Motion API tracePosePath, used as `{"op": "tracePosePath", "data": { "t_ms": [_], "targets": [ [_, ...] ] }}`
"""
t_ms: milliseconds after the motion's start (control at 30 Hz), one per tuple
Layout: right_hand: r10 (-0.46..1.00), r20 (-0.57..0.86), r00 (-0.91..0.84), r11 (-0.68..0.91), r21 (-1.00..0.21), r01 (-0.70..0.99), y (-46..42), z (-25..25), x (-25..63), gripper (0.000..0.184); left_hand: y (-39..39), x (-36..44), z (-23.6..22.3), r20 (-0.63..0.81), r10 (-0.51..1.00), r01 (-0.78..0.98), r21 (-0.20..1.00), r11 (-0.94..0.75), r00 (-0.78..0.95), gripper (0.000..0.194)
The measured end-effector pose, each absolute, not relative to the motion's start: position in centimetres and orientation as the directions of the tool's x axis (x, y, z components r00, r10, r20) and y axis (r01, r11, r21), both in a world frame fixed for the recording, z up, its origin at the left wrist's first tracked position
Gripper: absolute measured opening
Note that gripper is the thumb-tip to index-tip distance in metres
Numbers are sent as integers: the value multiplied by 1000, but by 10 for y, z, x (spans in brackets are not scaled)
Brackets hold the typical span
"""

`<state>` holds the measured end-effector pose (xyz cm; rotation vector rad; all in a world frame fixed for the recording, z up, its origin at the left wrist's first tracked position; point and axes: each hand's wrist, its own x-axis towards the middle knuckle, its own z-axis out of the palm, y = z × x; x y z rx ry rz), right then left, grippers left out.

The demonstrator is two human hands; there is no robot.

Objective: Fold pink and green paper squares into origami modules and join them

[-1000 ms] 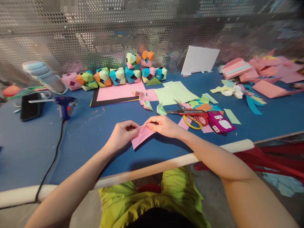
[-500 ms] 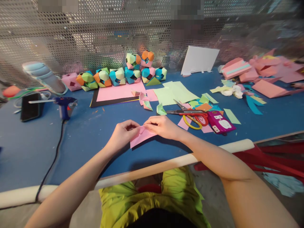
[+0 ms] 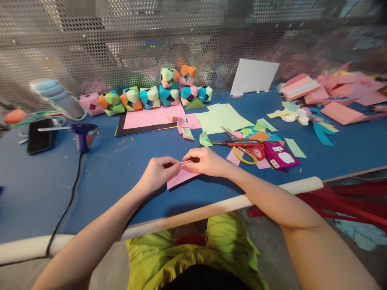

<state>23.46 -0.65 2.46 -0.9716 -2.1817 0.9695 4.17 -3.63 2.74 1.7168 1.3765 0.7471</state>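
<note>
A small piece of pink paper (image 3: pixel 180 179) is pinched between my two hands, close above the blue table (image 3: pixel 121 201). My left hand (image 3: pixel 157 172) grips its left upper edge between thumb and fingers. At the upper right, my right hand (image 3: pixel 205 162) pinches the same edge, thumb toward the other thumb. The fingers cover part of that edge, so a fold there is hard to make out. Just beyond the hands stand a folded pale green paper piece (image 3: pixel 206 139) and some folded pink pieces (image 3: pixel 183 127).
Scissors (image 3: pixel 246 155) lie on paper scraps beside a purple power adapter (image 3: pixel 279 155). Left are a glue gun (image 3: pixel 83 135) with a trailing black cord and a phone (image 3: pixel 40 136). Paper balls (image 3: pixel 149 98) line the back. Pink paper (image 3: pixel 344 110) heaps at right.
My fingers have shifted slightly along the paper's upper edge, and my left thumb now lies flatter on it. The paper has tilted a little; everything else on the table stays put.
</note>
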Motion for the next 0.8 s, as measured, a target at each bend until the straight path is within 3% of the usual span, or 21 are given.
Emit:
{"op": "tracePosePath", "data": {
  "t_ms": [333,567,800],
  "targets": [
    [709,331,-623,633,-687,355,-7,19,234,14,-35,46,21,42,978,532,833,-148,207,19],
    [678,343,-650,656,-681,325,-7,18,235,19,-36,45,25,9,981,541,833,-115,196,20],
    [684,358,-635,643,-708,293,-4,16,239,20,-31,34,35,-99,925,469,879,-92,367,29]
  ]
}}
